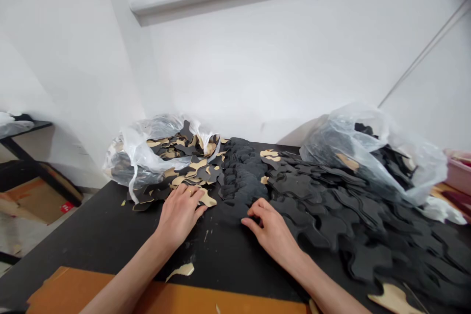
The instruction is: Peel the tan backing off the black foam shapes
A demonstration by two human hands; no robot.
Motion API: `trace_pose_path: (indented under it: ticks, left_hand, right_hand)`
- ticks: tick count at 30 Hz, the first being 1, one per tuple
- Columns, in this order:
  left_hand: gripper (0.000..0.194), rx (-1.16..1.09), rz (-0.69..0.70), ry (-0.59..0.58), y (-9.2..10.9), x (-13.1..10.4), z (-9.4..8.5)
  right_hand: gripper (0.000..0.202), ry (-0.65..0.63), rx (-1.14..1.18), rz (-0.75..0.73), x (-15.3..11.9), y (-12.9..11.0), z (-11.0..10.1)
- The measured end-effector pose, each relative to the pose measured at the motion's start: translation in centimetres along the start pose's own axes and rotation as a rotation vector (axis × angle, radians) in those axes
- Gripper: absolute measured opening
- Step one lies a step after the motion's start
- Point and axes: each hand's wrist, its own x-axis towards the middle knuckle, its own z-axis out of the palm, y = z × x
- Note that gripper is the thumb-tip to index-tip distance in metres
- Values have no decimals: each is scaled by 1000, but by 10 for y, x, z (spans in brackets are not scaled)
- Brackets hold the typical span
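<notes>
Head view shows left hand (181, 212) touching pieces (209, 199); red label (66, 207) seems unreadable.

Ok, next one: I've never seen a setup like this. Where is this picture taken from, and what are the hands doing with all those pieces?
There is no machine here: a person works bare-handed, and the single picture comes from a camera on their head, looking forward and down.

On the black tabletop, a row of overlapping flat black pieces runs up the middle. Left of it are mixed tan and black wavy-edged pieces by an open, translucent plastic bag; right of it, black wavy-edged stacks and a second translucent plastic bag.

The left hand rests on the tan-and-black pile. The right hand is at the row's near end; whether it grips a piece is unclear.
</notes>
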Motion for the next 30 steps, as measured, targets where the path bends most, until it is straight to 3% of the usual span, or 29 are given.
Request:
trace_pose_path:
  ticks: [4,6,12,19,24,28,30]
  left_hand:
    - [11,18,-7,-2,4,2,4]
    - [15,13,-28,10,8,2,7]
    - [19,-62,-75,15,11,2,9]
    - [10,-320,-206,89,8,3,6]
    - [3,-624,-401,273,-9,3,6]
    - [13,-837,-516,480,-16,5,-3]
    - [16,-980,-526,502,-9,5,-9]
  right_hand:
    - [24,-299,210,2,-9,4,-15]
    - [23,-352,191,6,-13,4,-18]
    - [27,-274,-28,72,-14,-4,-17]
    - [19,-289,84,42,-14,-1,-14]
    - [11,-292,149,-34,-16,-1,-10]
    - [3,-181,228,-56,-16,-3,-9]
    - [9,-114,346,-30,-16,-5,-8]
